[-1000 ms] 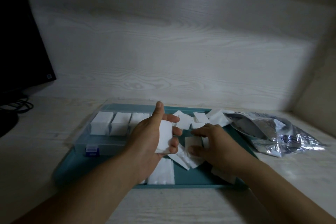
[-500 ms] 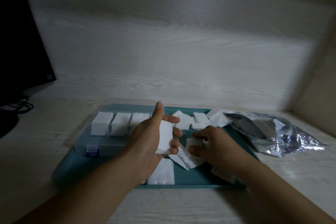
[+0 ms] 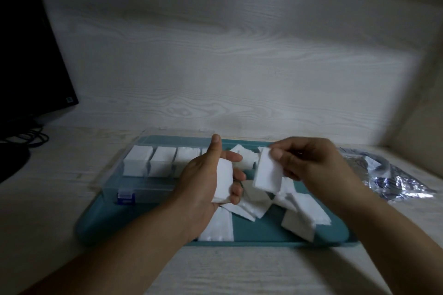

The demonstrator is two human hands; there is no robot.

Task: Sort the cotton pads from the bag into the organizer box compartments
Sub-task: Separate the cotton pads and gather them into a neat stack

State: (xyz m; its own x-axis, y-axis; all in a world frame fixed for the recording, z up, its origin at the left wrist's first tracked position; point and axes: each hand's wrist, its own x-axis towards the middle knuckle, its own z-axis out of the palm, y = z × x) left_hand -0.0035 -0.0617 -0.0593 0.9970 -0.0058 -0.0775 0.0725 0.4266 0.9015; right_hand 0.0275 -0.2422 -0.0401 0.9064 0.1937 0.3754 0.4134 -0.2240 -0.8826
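Lifting clear of the loose pile, the right hand [image 3: 311, 163] now pinches a cotton pad [image 3: 268, 171] between thumb and fingers above the teal tray [image 3: 263, 230]; half a second ago it was still pressed down among the scattered pads [image 3: 302, 213]. The left hand [image 3: 206, 177] has not moved: its grip stays curled round a small stack of pads [image 3: 224, 179], thumb up. The organizer box [image 3: 143, 182] lies on the tray's left part, with three of its compartments visibly filled with pads. The foil bag [image 3: 395, 175] lies on the bench to the right. I judge the lifted pad is headed for the left-hand stack, so a batch is being gathered before it goes into a compartment.
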